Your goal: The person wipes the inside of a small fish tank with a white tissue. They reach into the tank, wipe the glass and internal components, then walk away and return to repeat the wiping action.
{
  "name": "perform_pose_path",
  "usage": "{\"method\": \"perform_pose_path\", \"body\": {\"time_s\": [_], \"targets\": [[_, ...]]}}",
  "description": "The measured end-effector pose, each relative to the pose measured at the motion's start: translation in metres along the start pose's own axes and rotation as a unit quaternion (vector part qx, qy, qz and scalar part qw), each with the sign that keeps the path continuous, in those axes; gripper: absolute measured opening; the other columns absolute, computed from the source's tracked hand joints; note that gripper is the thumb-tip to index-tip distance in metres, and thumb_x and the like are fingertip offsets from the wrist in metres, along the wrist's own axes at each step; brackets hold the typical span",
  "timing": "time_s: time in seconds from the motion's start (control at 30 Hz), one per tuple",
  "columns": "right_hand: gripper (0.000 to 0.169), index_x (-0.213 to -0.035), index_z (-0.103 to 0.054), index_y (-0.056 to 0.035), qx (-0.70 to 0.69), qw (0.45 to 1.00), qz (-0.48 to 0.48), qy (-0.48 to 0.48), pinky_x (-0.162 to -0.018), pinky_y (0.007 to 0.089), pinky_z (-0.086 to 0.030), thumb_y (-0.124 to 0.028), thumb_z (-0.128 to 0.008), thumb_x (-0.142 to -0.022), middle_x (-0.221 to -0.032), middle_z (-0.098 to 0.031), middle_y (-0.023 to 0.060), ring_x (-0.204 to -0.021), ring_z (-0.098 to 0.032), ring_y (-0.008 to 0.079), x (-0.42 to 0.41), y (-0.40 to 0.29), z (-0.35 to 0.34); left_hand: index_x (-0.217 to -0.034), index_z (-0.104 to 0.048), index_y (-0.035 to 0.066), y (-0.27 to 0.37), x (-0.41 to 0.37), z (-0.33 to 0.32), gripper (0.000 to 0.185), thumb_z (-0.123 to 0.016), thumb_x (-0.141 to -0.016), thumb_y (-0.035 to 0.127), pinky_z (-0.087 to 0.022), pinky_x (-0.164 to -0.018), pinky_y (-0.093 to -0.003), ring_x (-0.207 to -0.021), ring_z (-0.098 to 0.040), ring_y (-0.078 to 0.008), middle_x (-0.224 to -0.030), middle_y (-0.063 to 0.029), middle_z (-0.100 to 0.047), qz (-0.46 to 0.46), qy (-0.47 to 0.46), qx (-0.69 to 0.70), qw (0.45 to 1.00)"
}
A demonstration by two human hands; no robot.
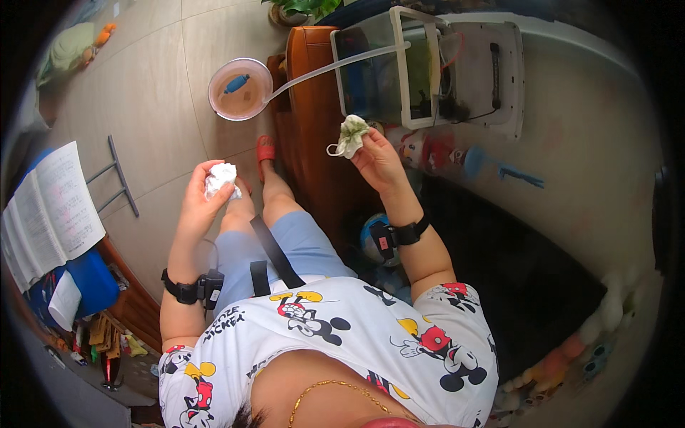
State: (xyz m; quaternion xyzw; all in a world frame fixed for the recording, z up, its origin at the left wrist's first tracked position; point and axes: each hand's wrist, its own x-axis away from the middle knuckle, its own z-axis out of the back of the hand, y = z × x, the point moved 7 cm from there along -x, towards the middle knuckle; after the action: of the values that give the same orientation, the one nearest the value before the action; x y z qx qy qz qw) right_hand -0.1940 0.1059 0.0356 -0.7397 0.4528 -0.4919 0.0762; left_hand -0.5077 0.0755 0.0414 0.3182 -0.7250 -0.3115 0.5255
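My left hand (206, 187) holds a crumpled white tissue (220, 181) above the floor, with fingers curled round it. My right hand (379, 160) pinches a crumpled white cloth-like piece (351, 136) between thumb and fingers. Green stains cover this piece, and a thin white loop hangs from its left side. Just beyond my right hand, a fish tank (369, 80) with a white frame (400, 64) rests on a wooden cabinet (313, 80). From the tank a translucent hose (332, 67) bends down into a bucket (213, 99) of brownish water. A blue object (236, 84) is inside the bucket.
Beside the tank lies a white panel (481, 80) with a dark bar and cables. Figurines (423, 147) stand close to my right hand, near a large black panel (508, 267). Written papers (59, 203) and a blue container (99, 283) are at left. A potted plant (299, 8) stands ahead.
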Motion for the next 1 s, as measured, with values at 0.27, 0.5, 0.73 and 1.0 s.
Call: {"method": "perform_pose_path", "body": {"time_s": [0.27,0.5,0.73,1.0], "targets": [[0.019,-0.109,-0.05,-0.004,-0.033,0.997,0.009,0.072,-0.087,0.0326,-0.046,-0.009,-0.049,-0.091,-0.108,-0.056,0.009,-0.098,-0.056,0.019,0.023,0.038,0.007,-0.118,-0.044,0.003,-0.016,0.015,-0.009,0.039,-0.06,-0.082,0.008,-0.043,-0.08,-0.0225,-0.093,-0.05,-0.0091,-0.103,-0.0025,-0.052,0.008,-0.04,0.012,0.999],[0.018,-0.107,-0.051,-0.0044,-0.07,0.996,-0.011,0.049,-0.083,0.0338,-0.048,-0.008,-0.05,-0.089,-0.105,-0.057,0.0093,-0.094,-0.056,0.0194,0.058,0.075,0.01,-0.118,-0.044,0.004,-0.055,0.066,-0.01,0.042,-0.062,-0.081,0.01,-0.043,-0.079,-0.0224,-0.092,-0.05,-0.0085,-0.103,-0.0025,-0.052,-0.025,-0.015,-0.014,0.999],[0.016,-0.103,-0.052,-0.0062,-0.058,0.998,0.007,0.012,-0.081,0.0338,-0.048,-0.007,-0.053,-0.087,-0.099,-0.059,0.0073,-0.092,-0.057,0.0187,0.124,0.093,0.03,-0.117,-0.044,0.003,-0.073,0.116,-0.026,0.04,-0.062,-0.081,0.008,-0.044,-0.077,-0.0222,-0.09,-0.052,-0.0094,-0.102,-0.0038,-0.053,-0.039,0.011,-0.005,0.999],[0.027,-0.114,-0.047,0.0002,-0.07,0.975,0.188,0.098,-0.093,0.041,-0.043,-0.005,-0.047,-0.088,-0.113,-0.053,0.0144,-0.106,-0.052,0.0269,0.327,0.053,0.127,-0.119,-0.045,0.007,-0.024,0.182,-0.09,0.044,-0.065,-0.08,0.018,-0.043,-0.074,-0.021,-0.086,-0.05,-0.0077,-0.098,-0.0012,-0.052,-0.074,-0.088,-0.075,0.99]]}}
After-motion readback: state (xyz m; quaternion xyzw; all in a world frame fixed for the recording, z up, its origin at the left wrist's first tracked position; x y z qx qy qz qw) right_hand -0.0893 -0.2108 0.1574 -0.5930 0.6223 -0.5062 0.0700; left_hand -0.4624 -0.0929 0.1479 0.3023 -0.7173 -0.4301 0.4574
